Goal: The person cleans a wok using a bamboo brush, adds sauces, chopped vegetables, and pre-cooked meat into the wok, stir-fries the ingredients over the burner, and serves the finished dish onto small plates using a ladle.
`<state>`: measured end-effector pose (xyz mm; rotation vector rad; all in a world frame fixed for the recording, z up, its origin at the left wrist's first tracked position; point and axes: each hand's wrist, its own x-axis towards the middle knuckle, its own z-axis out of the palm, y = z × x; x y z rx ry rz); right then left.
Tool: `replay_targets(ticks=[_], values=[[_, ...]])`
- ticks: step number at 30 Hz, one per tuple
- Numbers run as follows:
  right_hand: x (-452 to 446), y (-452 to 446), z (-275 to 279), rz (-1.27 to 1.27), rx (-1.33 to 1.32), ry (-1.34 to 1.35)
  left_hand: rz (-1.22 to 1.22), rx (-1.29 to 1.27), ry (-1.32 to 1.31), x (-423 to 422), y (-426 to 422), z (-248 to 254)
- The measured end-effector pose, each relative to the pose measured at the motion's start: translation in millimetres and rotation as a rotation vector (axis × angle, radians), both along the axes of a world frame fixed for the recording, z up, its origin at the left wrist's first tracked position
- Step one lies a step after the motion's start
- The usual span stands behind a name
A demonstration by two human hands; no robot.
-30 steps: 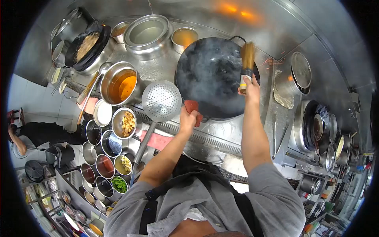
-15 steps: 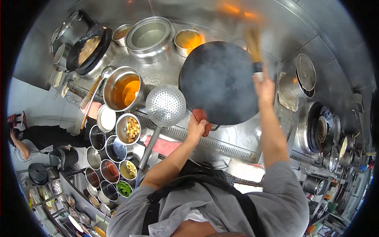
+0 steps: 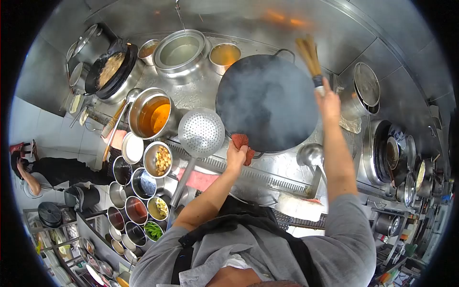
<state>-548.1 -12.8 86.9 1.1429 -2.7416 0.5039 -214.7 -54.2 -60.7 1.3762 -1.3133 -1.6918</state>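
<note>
A large black wok sits on the range in front of me, with steam rising from it. My left hand is closed on a reddish-brown cloth at the wok's near handle. My right hand grips the short handle of a bamboo wok brush. The brush points up and away, beyond the wok's right rim, its splints spread and not touching the wok. Left of the wok, a perforated strainer lies with its long handle toward me. A ladle rests below my right forearm.
A pot of orange liquid and a wide steel pot stand to the left. Several ingredient tins, one with green vegetables, line the lower left. Stacked pans stand at right. Another person is at far left.
The brush was blurred by motion and is now sharper, a little lower in view. My right arm has shifted right, uncovering the ladle. My left hand keeps its hold on the cloth.
</note>
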Motion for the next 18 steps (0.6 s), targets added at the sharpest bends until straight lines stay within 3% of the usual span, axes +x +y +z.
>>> replay_targets(ticks=[2,3,4,5,7,9,10,11,12,13,15,17,18], values=[[30,-28,-56,0.001,-0.033,-0.155,-0.023,-0.017,-0.014,2,-5,-3],[38,-46,-89,0.022,0.13,-0.252,-0.048,-0.019,-0.03,3,-3,-5],[65,-48,-112,0.166,0.127,-0.184,-0.053,-0.018,-0.03,1,-4,-10],[102,-48,-90,0.162,0.177,-0.513,-0.041,-0.009,-0.005,0,-7,-16],[142,-24,-59,0.337,0.184,-0.791,-0.037,0.024,0.013,2,-3,-23],[120,24,-33,0.55,0.38,-0.674,-0.034,-0.021,0.04,2,-5,-25],[78,53,-51,0.581,0.33,-0.732,-0.047,-0.015,0.038,3,-7,-25],[22,78,-65,0.572,0.352,-0.614,-0.064,-0.032,-0.001,4,-8,-22],[-2,83,-14,0.468,0.507,-0.413,-0.079,-0.047,-0.038,4,-7,-19],[-20,69,15,0.185,0.727,-0.101,-0.09,-0.044,-0.036,3,-6,-12],[-21,55,26,0.089,0.382,0.155,-0.101,-0.023,-0.066,2,-6,4],[1,26,4,0.005,0.155,0.047,-0.138,-0.027,-0.036,4,-5,3],[36,18,1,-0.014,0.054,-0.207,-0.152,-0.031,-0.002,4,-7,2]])
